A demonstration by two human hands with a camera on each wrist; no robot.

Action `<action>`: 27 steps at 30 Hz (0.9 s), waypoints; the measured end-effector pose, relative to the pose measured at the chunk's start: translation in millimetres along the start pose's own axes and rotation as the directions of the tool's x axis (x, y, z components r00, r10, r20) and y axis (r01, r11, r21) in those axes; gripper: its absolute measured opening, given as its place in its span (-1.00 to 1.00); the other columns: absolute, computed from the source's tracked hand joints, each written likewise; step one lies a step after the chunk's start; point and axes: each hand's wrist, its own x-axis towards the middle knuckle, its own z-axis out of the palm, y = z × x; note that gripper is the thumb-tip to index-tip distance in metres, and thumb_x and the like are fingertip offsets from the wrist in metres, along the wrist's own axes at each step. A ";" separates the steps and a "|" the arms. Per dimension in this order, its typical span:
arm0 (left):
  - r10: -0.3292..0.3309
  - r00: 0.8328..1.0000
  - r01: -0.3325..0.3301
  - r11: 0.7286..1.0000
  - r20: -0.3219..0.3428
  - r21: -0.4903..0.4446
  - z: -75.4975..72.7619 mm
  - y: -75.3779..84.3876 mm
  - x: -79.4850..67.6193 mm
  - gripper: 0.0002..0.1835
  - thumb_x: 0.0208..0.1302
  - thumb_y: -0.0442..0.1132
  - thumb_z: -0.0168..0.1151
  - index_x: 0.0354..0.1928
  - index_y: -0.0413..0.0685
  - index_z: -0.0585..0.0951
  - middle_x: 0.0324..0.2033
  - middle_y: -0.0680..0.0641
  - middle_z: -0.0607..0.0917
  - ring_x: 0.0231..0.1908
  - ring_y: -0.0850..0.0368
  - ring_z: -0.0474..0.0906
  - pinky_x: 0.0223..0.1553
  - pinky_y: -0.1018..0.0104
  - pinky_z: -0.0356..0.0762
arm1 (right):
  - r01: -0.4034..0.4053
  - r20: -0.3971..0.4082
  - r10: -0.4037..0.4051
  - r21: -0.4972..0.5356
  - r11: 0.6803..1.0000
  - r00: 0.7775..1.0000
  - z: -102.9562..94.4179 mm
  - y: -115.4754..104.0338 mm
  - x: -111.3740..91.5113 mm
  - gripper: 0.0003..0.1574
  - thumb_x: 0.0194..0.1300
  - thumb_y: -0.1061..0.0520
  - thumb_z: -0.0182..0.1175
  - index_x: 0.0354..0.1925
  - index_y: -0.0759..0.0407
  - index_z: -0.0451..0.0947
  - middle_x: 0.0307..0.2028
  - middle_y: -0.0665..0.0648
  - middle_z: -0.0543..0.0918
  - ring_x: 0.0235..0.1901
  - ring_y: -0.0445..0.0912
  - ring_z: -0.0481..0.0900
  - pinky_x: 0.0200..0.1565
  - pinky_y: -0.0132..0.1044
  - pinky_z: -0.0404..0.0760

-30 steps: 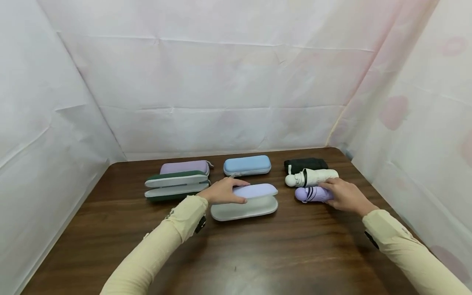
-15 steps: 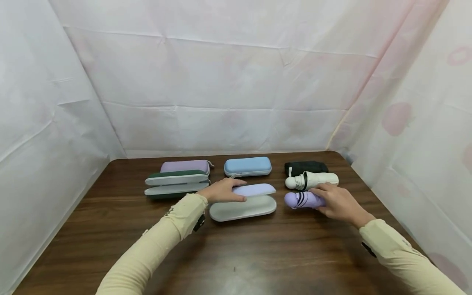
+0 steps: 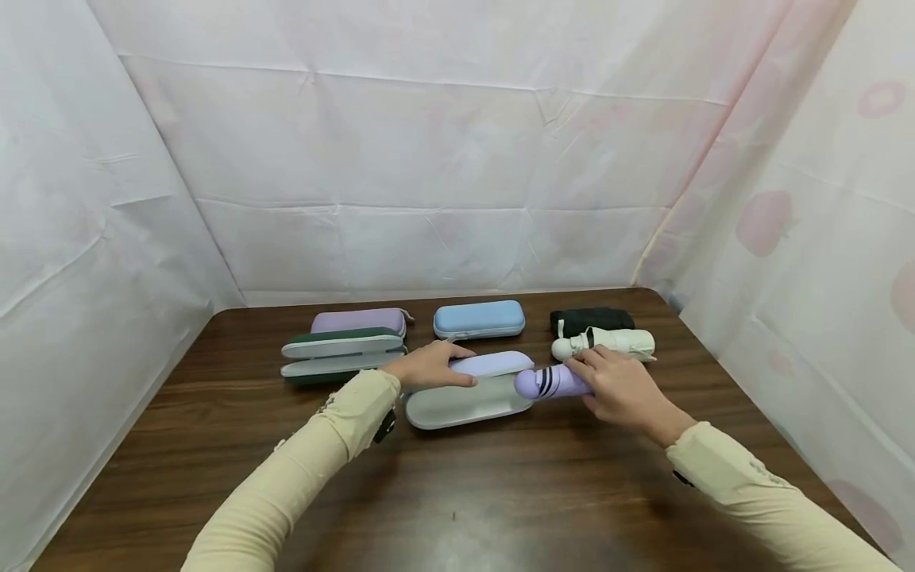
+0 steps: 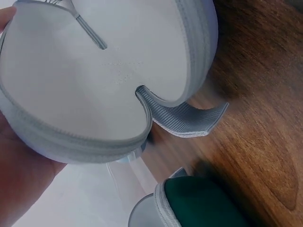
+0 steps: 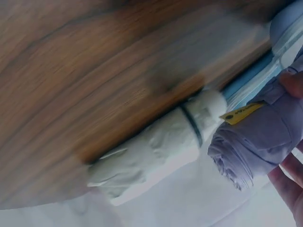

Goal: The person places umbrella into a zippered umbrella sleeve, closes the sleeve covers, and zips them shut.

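The fingers of the right hand (image 3: 620, 392) are curled round a folded lilac umbrella (image 3: 561, 383) and hold it near its far end from the knob. The umbrella lies crosswise, its round knob directed left and located at the right end of an open lavender case (image 3: 465, 407); whether knob and case touch cannot be determined. The right wrist view shows a yellow label (image 5: 242, 114) on the umbrella's fabric.

The fingers of the left hand (image 3: 426, 368) are parted only by the thickness of the case's lid (image 3: 495, 365), which is pinched at its left part, thumb to the front. The lid is raised at an angle above the base, and the pale lining is exposed. A short grey strap (image 4: 194, 120) projects from the case at the hinge side.

Behind the right hand lies a white folded umbrella (image 3: 623, 342) with a dark band; just behind that, a black bundle (image 3: 596, 320). A closed blue case (image 3: 479, 318) rests behind the lavender one. To the left stands a parted dark green case (image 3: 343, 349), with a closed mauve case (image 3: 357, 320) behind it. All rest on a brown wood-grain bench (image 3: 529, 500), bordered by white sheeting (image 3: 443, 151).
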 end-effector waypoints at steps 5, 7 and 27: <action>0.005 1.000 -0.005 1.000 0.010 -0.007 -0.7 4.9 1.3 -0.38 0.21 0.04 0.27 0.28 -0.02 0.45 0.03 0.05 0.60 -0.13 0.26 0.51 -0.07 0.25 0.45 | 0.027 -0.016 -0.028 -0.039 0.999 0.999 4.7 -13.4 11.1 -0.32 -0.28 0.18 0.47 -0.07 0.32 0.59 -0.22 0.22 0.59 -0.23 0.12 0.53 -0.20 -0.01 0.56; 0.008 1.000 -0.008 1.000 0.019 -0.005 -0.3 6.5 2.0 -0.38 0.21 0.05 0.26 0.28 -0.03 0.45 0.03 0.05 0.60 -0.12 0.27 0.52 -0.06 0.26 0.45 | 0.036 -0.018 -0.037 -0.058 0.998 0.999 7.6 -19.3 14.7 -0.34 -0.26 0.18 0.47 -0.07 0.31 0.59 -0.22 0.21 0.60 -0.22 0.12 0.53 -0.18 -0.02 0.56; 0.046 0.999 -0.047 0.998 0.028 0.040 5.6 3.0 7.3 -0.38 0.30 0.03 0.14 0.33 -0.10 0.39 0.07 -0.03 0.58 -0.04 0.21 0.51 -0.01 0.26 0.44 | 0.105 -0.074 -0.117 -0.153 0.983 0.990 32.2 -64.3 42.0 -0.50 -0.05 0.13 0.34 -0.08 0.26 0.61 -0.22 0.19 0.58 -0.19 0.07 0.54 -0.24 -0.13 0.54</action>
